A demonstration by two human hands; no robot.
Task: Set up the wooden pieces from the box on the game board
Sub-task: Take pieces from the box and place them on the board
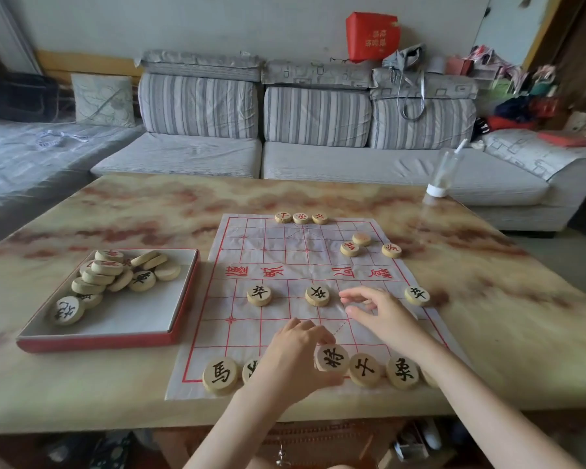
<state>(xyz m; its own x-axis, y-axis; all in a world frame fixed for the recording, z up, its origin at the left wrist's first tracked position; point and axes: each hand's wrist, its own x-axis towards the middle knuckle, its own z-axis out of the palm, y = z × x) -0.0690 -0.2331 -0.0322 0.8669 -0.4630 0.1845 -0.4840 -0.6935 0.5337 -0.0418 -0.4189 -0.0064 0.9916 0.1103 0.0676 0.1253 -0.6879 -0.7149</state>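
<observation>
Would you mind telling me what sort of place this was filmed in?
Most likely a home living room: a striped grey sofa stands behind a marble-patterned coffee table, a red box sits on top of the sofa back, and a paper game board is spread on the table.

Two arms on my feed, both bare from wrist to frame edge. Left forearm (230, 424): uncovered, smooth, slim, tapering to narrow wrist. Right forearm (481, 394): same build, bare along whole visible length. Left grip (295, 353): bare, rounded knuckles showing. Right grip (383, 316): bare, slender fingers, tips slightly blurred. Nails too small for me to judge.
</observation>
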